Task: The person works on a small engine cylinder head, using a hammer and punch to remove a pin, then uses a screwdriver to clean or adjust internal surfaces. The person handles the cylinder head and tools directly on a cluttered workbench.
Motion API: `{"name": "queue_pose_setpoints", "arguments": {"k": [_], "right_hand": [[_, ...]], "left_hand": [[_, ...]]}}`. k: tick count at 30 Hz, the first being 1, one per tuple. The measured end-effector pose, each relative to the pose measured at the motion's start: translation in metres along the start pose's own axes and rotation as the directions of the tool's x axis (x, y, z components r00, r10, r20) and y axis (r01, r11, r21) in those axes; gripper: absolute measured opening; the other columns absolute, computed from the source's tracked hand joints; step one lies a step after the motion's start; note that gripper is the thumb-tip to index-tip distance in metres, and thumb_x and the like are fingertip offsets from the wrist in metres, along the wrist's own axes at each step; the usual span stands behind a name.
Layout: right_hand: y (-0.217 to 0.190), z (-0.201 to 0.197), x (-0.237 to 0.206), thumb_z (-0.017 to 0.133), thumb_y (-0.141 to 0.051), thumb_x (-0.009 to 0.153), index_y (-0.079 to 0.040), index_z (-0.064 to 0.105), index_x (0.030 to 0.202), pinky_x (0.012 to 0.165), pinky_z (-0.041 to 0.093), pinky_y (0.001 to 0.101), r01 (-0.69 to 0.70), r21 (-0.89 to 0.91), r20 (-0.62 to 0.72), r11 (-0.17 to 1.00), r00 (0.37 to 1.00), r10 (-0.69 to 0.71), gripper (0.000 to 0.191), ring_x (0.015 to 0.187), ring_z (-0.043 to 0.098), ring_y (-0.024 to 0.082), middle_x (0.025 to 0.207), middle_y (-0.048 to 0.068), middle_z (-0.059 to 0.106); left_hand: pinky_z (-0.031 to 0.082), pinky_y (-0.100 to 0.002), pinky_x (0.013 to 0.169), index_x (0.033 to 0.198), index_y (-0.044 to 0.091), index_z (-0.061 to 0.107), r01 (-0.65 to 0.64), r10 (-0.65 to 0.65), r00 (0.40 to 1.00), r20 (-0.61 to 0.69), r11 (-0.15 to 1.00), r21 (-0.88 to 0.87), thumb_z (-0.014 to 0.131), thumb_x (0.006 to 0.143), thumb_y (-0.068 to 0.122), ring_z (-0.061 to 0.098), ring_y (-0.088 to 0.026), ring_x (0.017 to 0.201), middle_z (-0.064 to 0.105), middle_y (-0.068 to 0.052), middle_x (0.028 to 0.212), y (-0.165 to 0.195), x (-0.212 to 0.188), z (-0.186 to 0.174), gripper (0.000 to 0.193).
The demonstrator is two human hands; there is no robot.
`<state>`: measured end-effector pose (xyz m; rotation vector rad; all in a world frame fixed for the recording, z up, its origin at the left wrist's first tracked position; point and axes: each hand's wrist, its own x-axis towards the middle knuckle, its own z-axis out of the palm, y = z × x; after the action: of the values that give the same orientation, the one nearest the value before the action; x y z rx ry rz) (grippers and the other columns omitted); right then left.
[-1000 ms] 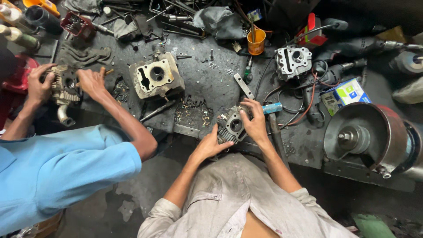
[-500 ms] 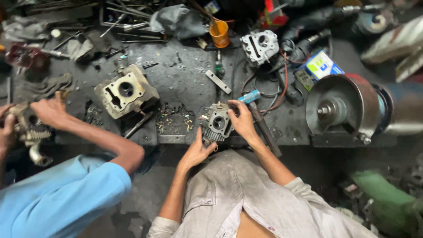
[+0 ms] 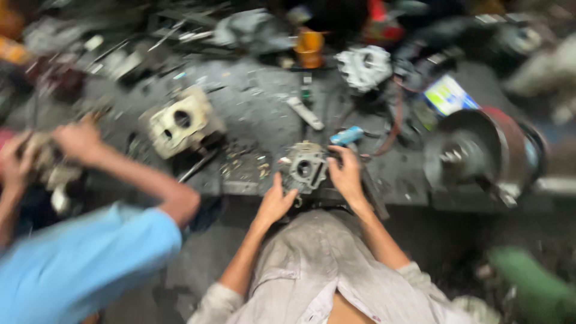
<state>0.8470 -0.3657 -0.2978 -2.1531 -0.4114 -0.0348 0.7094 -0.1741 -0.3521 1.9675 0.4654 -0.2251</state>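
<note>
Down at the lower middle of the frame, both of the person's hands close on a small grey engine casting (image 3: 306, 168) with a round bore, probably a carburettor body, resting at the near edge of the dark bench (image 3: 252, 120); the left hand (image 3: 275, 203) cups it from below and to the left, fingers curled against its side, seemingly to steady it; the right hand (image 3: 346, 175) lies over its right flank with fingers bent down on it, so the part is pinned between the two palms. Just above the right hand lies a blue-handled tool (image 3: 347, 135), near enough to be picked up; a flat metal bar (image 3: 305, 113) sits further up. Left of centre stands a pale cylinder block (image 3: 180, 123); an orange cup (image 3: 309, 48) is at the top. At the right, a bench grinder (image 3: 480, 153). At the left edge a co-worker's hand (image 3: 78, 141), on an arm in a blue sleeve (image 3: 90, 264), grips another blurred part.
</note>
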Motion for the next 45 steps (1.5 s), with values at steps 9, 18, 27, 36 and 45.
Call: {"name": "queue_pose_setpoints", "arguments": {"k": [9,18,27,36,45], "right_hand": [[-0.018,0.030,0.006,0.063,0.000,0.097,0.001,0.066,0.120,0.101,0.052,0.0364,0.129,0.156,0.019,0.979,0.991,-0.134,0.024,0.112,0.067,0.026,0.119,0.014,0.069],[-0.045,0.057,0.022,0.065,-0.008,0.100,-0.001,0.059,0.128,0.101,0.048,0.0379,-0.074,0.077,0.181,0.994,0.982,0.059,0.029,0.115,0.066,0.028,0.121,0.015,0.069],[-0.045,0.054,0.050,0.062,0.001,0.098,0.002,0.057,0.132,0.114,0.044,0.0356,0.037,0.383,0.204,0.923,0.971,-0.124,0.035,0.130,0.060,0.024,0.135,0.015,0.064],[-0.063,0.052,0.093,0.080,-0.012,0.081,-0.002,0.051,0.144,0.116,0.039,0.0441,0.346,0.118,0.378,0.931,0.851,-0.365,0.070,0.138,0.051,0.036,0.149,0.019,0.054],[-0.061,0.063,0.090,0.083,-0.014,0.077,-0.010,0.053,0.146,0.117,0.035,0.0456,0.307,0.064,0.378,0.950,0.873,-0.307,0.076,0.141,0.049,0.032,0.153,0.011,0.053]], "left_hand": [[0.054,-0.048,0.093,0.154,-0.006,0.030,0.082,-0.082,0.996,-0.025,0.997,0.008,0.070,0.082,0.056,0.068,-0.047,0.106,0.069,-0.036,0.111,0.010,-0.010,-0.020,0.103],[0.052,-0.041,0.100,0.153,-0.006,0.037,-0.095,0.064,0.986,-0.155,0.975,-0.201,0.077,0.080,0.051,0.068,-0.038,0.118,0.067,-0.032,0.125,-0.007,-0.019,-0.016,0.101],[0.052,-0.042,0.100,0.153,-0.003,0.038,-0.126,0.065,0.970,-0.233,0.957,-0.260,0.082,0.077,0.040,0.068,-0.036,0.118,0.066,-0.030,0.129,-0.003,0.001,-0.030,0.098],[0.048,-0.041,0.105,0.156,-0.008,0.025,-0.080,-0.003,0.978,-0.210,0.919,-0.386,0.072,0.083,0.034,0.061,-0.035,0.126,0.058,-0.031,0.137,0.006,0.046,-0.046,0.097],[0.042,-0.038,0.112,0.156,-0.007,0.024,-0.120,0.032,0.985,-0.167,0.825,-0.552,0.073,0.080,0.029,0.057,-0.030,0.132,0.056,-0.026,0.143,0.002,0.050,-0.045,0.098]]}}
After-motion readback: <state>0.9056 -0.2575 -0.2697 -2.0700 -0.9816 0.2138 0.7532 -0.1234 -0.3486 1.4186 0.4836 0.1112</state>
